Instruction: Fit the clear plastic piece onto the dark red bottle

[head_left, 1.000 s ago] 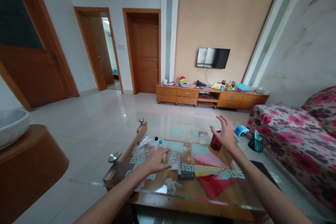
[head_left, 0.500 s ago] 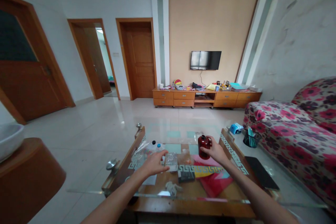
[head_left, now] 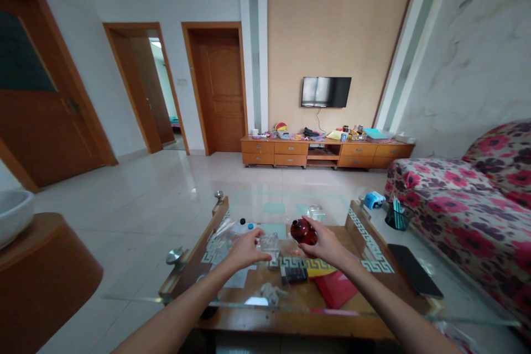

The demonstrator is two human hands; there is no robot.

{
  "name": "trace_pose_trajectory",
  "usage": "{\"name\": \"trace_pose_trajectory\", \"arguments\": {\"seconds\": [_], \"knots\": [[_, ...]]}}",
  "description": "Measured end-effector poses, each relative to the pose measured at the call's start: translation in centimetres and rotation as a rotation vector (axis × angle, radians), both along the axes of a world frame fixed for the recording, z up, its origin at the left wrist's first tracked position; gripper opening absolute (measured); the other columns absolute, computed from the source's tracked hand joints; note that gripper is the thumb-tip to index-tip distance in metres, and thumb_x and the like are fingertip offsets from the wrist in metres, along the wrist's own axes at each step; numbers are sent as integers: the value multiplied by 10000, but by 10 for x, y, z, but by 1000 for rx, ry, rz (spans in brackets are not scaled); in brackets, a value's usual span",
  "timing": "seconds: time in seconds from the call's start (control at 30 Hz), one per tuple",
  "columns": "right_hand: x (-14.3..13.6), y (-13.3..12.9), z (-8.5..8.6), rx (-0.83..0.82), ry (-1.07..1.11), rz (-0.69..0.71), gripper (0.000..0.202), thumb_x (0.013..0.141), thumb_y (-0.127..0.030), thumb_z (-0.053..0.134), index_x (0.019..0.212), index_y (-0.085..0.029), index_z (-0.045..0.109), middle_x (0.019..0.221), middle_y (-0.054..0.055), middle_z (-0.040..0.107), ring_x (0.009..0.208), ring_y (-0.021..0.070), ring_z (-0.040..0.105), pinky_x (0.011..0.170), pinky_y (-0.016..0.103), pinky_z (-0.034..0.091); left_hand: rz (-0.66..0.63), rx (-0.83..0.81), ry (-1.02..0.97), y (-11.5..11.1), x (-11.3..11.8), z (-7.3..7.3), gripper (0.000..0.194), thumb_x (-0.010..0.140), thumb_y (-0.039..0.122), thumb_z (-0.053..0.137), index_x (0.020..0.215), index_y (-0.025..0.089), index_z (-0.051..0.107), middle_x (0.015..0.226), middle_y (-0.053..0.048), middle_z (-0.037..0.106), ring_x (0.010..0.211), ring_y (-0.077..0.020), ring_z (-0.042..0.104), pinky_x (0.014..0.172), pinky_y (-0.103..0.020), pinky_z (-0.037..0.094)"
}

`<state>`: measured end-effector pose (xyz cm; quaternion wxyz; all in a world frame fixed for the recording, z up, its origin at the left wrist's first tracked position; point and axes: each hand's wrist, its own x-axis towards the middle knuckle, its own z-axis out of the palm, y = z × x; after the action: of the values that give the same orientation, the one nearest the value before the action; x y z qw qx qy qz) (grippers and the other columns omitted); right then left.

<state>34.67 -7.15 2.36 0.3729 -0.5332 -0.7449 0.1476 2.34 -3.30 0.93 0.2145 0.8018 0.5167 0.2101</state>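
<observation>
- right hand [head_left: 327,243] is wrapped around a small dark red bottle [head_left: 302,231], fingers closed on it, bottle tipped sideways with its neck pointing left, held just above the desk [head_left: 373,265]
- left hand [head_left: 244,249] is half curled with fingertips on a clear plastic container [head_left: 269,244]. Looks like a light touch more than a real grip, can't tell if it's actually lifted
- bottle and container sit near each other, not touching, mid-desk
- just beside them: a black calculator-looking thing [head_left: 293,275], red and yellow paper sheets [head_left: 336,287], a crumpled grey wad [head_left: 271,292], two small capped bottles [head_left: 246,225] behind the left hand
- risk imo: the bottle is tilted, so if the cap's loose it'd dribble onto the papers. Can't see the cap clearly
- glass top is slick, so the container could skate away from that loose touch and knock the little bottles
- black phone or tablet [head_left: 415,278] lies well off to the right
</observation>
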Motion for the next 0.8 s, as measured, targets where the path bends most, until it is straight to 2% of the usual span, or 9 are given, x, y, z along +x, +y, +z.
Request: {"name": "trace_pose_trajectory", "arguments": {"seconds": [0.1,0.27,0.4,0.5,0.63,0.8], "knots": [[-4,-6,2,-30,-30,19,763,745,-406,832,1450,-302,558,1318,86,706,1139,339,697,1014,470,536,28,19,-28,-1,-6,18,664,667,547,860,1219,239,658,1079,-55,754,962,-295,706,816,-351,516],[-17,-18,6,-24,-63,49,719,752,-408,834,1418,-295,586,1337,79,695,1153,324,688,1011,451,531,48,132,-10,-3,-10,39,627,696,527,844,1228,249,663,1095,-51,749,953,-277,701,811,-336,501],[-30,-22,7,-36,-92,74,717,781,-440,825,1442,-304,582,1349,68,689,1175,315,682,1032,454,518,49,285,44,-6,-6,45,622,686,497,878,1221,270,659,1171,-48,731,1023,-276,697,880,-342,495],[-38,-23,7,-35,-128,80,745,779,-478,839,1455,-309,576,1355,70,684,1182,317,676,1031,447,517,54,331,85,-10,-3,48,622,712,483,875,1254,277,649,1210,-59,722,1070,-287,695,945,-363,492],[-43,-20,8,-13,-163,93,750,776,-493,857,1451,-324,578,1333,63,689,1137,301,687,996,413,525,78,395,161,-13,-1,52,659,740,497,863,1317,286,626,1253,-71,708,1078,-302,690,944,-383,480],[-45,-15,10,16,-188,50,757,776,-530,862,1449,-317,588,1299,76,694,1120,308,689,1001,411,517,61,494,224,-13,0,57,639,733,437,876,1297,286,615,1227,-53,702,1080,-304,672,954,-403,444]]}}
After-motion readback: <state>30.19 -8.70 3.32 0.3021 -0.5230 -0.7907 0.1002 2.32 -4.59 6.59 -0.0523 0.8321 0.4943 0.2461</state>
